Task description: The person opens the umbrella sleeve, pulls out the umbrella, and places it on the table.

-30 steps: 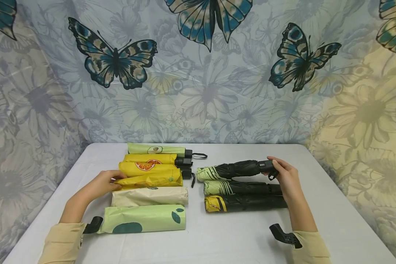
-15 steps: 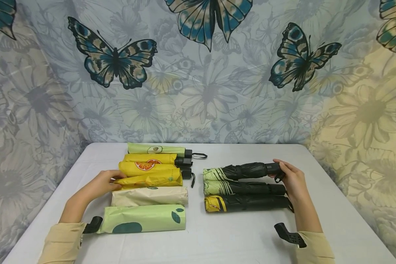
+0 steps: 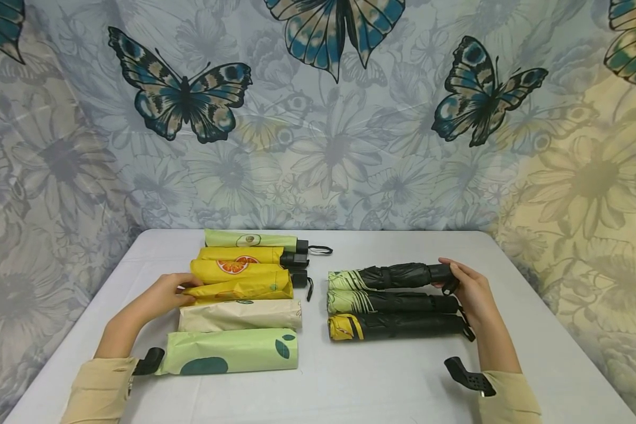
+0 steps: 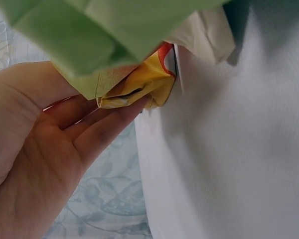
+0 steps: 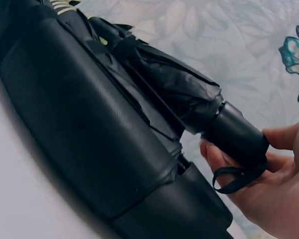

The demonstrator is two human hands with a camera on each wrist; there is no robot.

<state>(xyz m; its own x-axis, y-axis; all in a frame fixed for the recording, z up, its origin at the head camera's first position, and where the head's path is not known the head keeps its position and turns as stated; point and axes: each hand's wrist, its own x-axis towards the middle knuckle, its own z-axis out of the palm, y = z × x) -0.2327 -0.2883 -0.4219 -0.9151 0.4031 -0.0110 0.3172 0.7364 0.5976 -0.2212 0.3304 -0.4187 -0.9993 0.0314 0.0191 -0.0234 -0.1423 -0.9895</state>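
In the head view my right hand grips the handle of a folded black umbrella with a green striped end. The right wrist view shows the thumb and fingers round that black handle, its strap loop hanging below. In front of it lie another green-ended black umbrella and a yellow-ended one, side by side. My left hand holds the left end of a yellow umbrella sleeve. In the left wrist view the fingers lie against the crumpled yellow sleeve end; green fabric partly hides the thumb.
Behind the held sleeve lie two yellow umbrellas with orange-slice prints and a green avocado-print umbrella. Nearer lie a cream sleeve and a green leaf-print sleeve. A butterfly-print cloth hangs behind the white table.
My right hand has moved right and slightly nearer with its umbrella, which now lies parallel against the other green-ended one. My left hand stays in place on the yellow sleeve.
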